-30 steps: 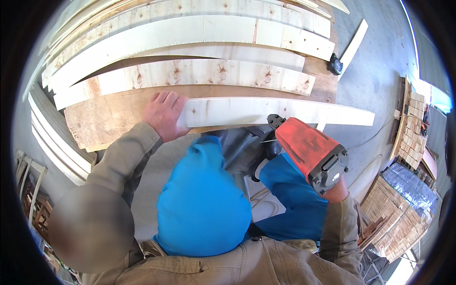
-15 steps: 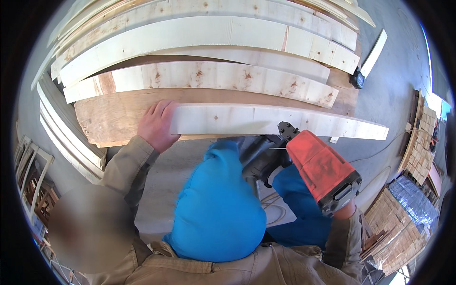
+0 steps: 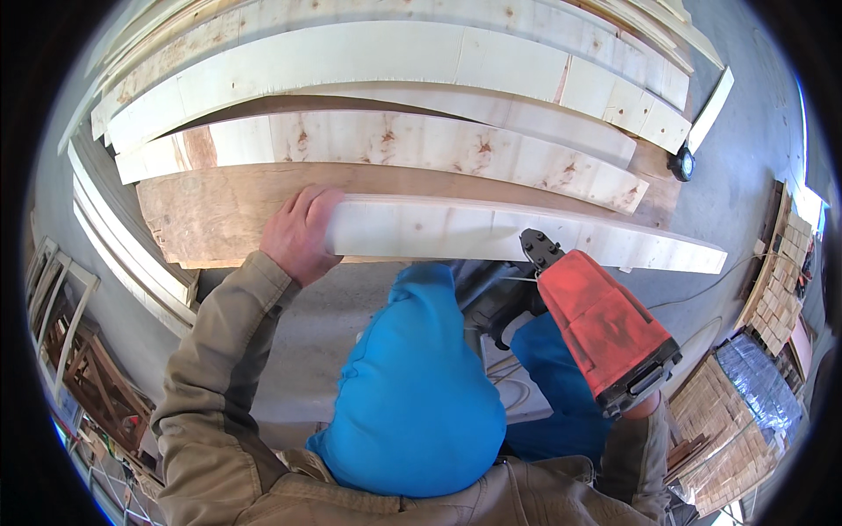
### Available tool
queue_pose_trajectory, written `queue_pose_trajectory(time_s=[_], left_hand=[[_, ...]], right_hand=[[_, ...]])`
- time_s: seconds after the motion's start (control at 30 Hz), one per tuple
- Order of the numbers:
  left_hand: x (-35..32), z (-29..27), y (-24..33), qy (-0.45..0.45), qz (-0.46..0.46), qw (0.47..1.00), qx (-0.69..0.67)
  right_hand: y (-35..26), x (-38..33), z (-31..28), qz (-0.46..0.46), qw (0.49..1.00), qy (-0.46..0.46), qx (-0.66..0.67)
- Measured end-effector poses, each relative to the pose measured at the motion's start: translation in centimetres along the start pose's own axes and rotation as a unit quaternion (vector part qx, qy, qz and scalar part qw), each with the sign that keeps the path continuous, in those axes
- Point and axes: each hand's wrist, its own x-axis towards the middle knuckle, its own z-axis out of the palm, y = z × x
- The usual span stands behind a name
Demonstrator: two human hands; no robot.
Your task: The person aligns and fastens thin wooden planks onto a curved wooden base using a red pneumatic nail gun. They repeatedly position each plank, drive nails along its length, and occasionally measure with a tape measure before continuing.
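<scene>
My left hand [image 3: 298, 232] grips the left end of a pale wooden board [image 3: 491, 230] that lies along the front edge of a brown plywood sheet [image 3: 219, 206]. A red nail gun [image 3: 601, 329] is at the board's near edge, with its black nose [image 3: 537, 247] touching the wood right of the middle. My right hand [image 3: 647, 405] is almost hidden behind the gun's rear end and holds it. My knees in blue trousers [image 3: 412, 386] are below the board.
Further long pale boards [image 3: 395, 145] lie in rows across the plywood behind. A small black object [image 3: 682, 163] sits at the sheet's right end. Stacks of small wood blocks [image 3: 776, 280] stand on the right, wooden frames [image 3: 83, 368] on the left, on a grey concrete floor.
The view has moved closer to the board. The nail gun's nose has moved up against the board's near edge. My left hand stays on the board's left end.
</scene>
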Motion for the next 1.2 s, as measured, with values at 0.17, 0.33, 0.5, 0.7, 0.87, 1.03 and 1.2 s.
queue_pose_trajectory(time_s=[0.17,0.33,0.5,0.7,0.87,1.03,1.2], left_hand=[[-0.4,0.4,-0.2,-0.006,-0.031,0.999,0.004],[-0.4,0.7,-0.7,-0.003,-0.023,1.0,-0.01],[-0.3,-0.4,0.2,-0.025,-0.043,0.997,-0.052],[-0.5,-2.4,0.3,-0.102,-0.123,0.975,-0.156],[-0.4,-1.7,-0.5,-0.105,-0.132,0.969,-0.178],[-0.8,-1.7,-0.4,-0.075,-0.13,0.968,-0.199],[-1.6,-1.3,-0.5,-0.054,-0.14,0.962,-0.229]], right_hand=[[0.7,0.1,-0.9,0.009,1.0,0.011,-0.008],[0.3,0.1,0.4,-0.06,0.968,0.006,-0.242],[-0.1,0.5,3.0,-0.117,0.924,0.004,-0.365],[-0.5,0.5,6.4,-0.162,0.869,-0.007,-0.467],[-1.4,0.5,9.6,-0.211,0.793,-0.024,-0.571],[-0.6,1.5,12.1,-0.183,0.843,-0.01,-0.506],[0.1,2.7,13.0,-0.277,0.715,-0.062,-0.639]])
